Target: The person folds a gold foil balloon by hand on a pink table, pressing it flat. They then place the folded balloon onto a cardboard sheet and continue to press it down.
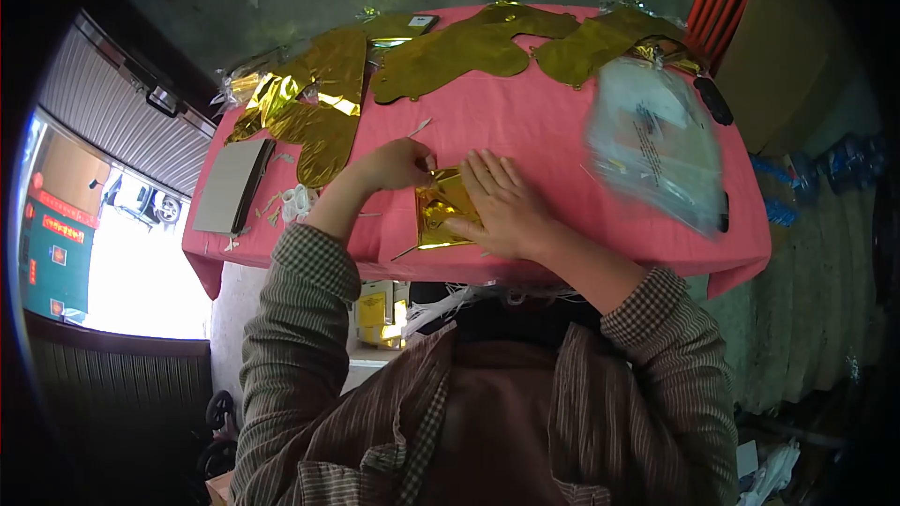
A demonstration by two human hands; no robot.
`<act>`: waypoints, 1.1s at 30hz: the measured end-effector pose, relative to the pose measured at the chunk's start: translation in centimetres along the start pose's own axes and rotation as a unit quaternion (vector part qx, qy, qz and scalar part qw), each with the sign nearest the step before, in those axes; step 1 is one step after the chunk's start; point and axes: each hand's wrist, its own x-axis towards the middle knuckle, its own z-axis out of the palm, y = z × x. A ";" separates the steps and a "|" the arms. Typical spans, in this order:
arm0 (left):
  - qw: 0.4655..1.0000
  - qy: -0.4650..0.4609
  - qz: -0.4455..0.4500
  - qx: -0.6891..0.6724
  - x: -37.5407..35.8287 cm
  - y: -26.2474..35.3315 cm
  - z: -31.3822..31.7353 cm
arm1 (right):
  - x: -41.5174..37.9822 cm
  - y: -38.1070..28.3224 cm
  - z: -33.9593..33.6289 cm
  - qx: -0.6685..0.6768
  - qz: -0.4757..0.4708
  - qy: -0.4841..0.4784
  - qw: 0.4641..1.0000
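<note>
A folded piece of shiny gold foil (444, 210) lies on the pink tablecloth (394, 136) near its front edge. My left hand (401, 165) is at the foil's upper left corner, fingers curled and pinched together on it. Flat across the right part of the foil rests my right hand (506, 204), its fingers extended and the thumb apart over the gold surface. A thin stick shows at the foil's lower left corner. Part of the foil is hidden under the right hand.
Large flat gold foil shapes (450, 56) line the back of the table, with a crumpled one (328, 103) at left. A grey board stack (232, 186) and white string (298, 203) lie left. Clear plastic bags (653, 141) and a black object (713, 100) are right.
</note>
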 end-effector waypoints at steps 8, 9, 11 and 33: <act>0.974 0.064 0.037 -0.212 -3.2 -1.6 -0.1 | 0.4 4.7 -0.4 0.571 0.128 0.165 0.794; 0.961 0.092 0.050 -0.254 -4.0 -1.6 0.1 | 0.5 5.2 -0.7 0.582 0.116 0.167 0.787; 0.955 0.104 0.065 -0.270 -4.9 -2.1 0.5 | 0.3 5.0 -0.5 0.630 0.111 0.182 0.747; 0.771 0.489 0.257 0.317 -5.8 5.6 2.7 | 1.7 -0.5 -5.4 0.743 0.123 0.079 0.653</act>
